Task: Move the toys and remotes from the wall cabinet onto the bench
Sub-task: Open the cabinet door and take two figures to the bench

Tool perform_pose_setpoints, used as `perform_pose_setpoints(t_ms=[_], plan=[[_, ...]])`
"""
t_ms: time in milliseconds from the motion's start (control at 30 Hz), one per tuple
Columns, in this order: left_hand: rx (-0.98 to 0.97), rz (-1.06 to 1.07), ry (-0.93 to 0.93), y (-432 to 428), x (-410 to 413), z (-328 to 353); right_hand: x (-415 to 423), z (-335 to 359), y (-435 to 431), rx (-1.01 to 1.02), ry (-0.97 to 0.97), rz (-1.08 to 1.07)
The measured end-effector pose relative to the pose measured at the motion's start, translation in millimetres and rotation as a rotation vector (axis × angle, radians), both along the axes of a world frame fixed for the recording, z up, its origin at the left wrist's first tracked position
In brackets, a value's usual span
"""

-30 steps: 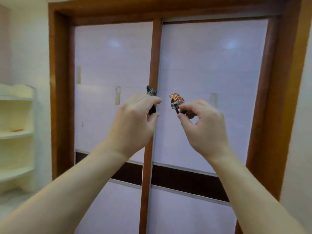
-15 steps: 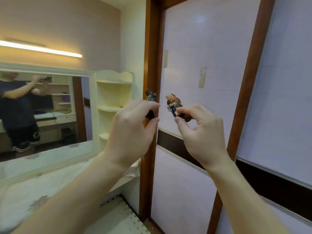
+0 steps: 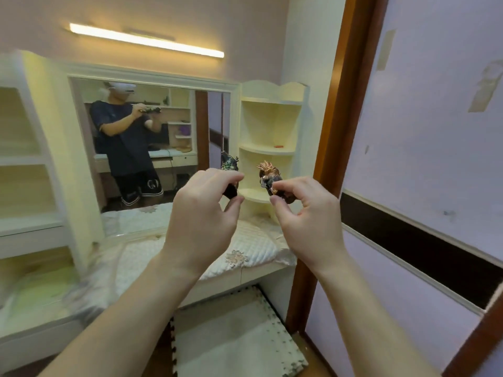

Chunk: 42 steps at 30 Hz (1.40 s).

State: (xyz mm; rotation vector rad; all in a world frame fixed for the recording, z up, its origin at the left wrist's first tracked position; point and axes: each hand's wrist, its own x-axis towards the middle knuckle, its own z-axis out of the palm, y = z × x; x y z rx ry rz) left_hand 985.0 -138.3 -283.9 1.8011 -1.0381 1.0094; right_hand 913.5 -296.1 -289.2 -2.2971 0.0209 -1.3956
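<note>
While the view has swung off the sliding doors (image 3: 424, 131) & onto the quilted bench (image 3: 245, 248) w/ its mirror (image 3: 152, 142), both hands sit just as before. Left hand (image 3: 200, 216) pinches a dark green toy (image 3: 230, 165) betw. thumb & fingers; right hand (image 3: 307, 213) is closed on a copper-coloured toy (image 3: 268, 175). Toys are up at chest height, near each other, well above the bench. Prob. means carry nearly over; set-down not yet done.

View has swung left, revealing mirror (image 3: 152, 148) and bench (image 3: 245, 246).
</note>
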Motion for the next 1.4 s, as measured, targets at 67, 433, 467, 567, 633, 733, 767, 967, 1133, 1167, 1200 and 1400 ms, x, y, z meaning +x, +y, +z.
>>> perform_pose_setpoints(t_ms=[67, 433, 467, 567, 633, 733, 767, 967, 1133, 1167, 1200, 1400], plan=[[0.000, 0.037, 0.021, 11.8, 18.1, -8.3, 25.0, -10.1, 9.9, 0.005, 0.018, 0.047], [0.048, 0.343, 0.076, 50.3, 104.9, -42.6, 159.0, -42.7, 38.5, -0.022, 0.085, 0.315], [0.058, 0.378, 0.075, 53.6, 112.2, -45.6, 170.7, -44.5, 40.5, -0.028, 0.095, 0.340], [0.076, 0.467, 0.083, 63.1, 132.5, -52.7, 204.2, -49.7, 47.0, -0.040, 0.125, 0.417], [0.080, 0.522, 0.080, 68.9, 143.1, -58.6, 223.9, -56.0, 52.6, -0.052, 0.148, 0.470], [0.084, 0.593, 0.081, 78.1, 156.0, -72.1, 250.3, -70.4, 61.7, -0.068, 0.178, 0.535], [0.092, 0.614, 0.083, 81.7, 159.9, -76.9, 258.5, -75.6, 64.8, -0.067, 0.193, 0.556], [0.140, 0.685, 0.155, 103.9, 188.4, -104.3, 300.8, -103.3, 85.5, -0.066, 0.262, 0.649], [0.143, 0.686, 0.226, 124.0, 225.6, -125.8, 340.5, -127.0, 106.2, -0.049, 0.306, 0.674], [0.142, 0.682, 0.237, 127.1, 232.4, -129.1, 346.8, -130.2, 109.6, -0.047, 0.315, 0.673], [0.143, 0.674, 0.245, 130.9, 241.5, -133.4, 355.0, -134.5, 113.5, -0.044, 0.322, 0.669], [0.132, 0.597, 0.315, 156.1, 316.7, -164.4, 421.7, -169.1, 140.2, -0.028, 0.401, 0.635]])
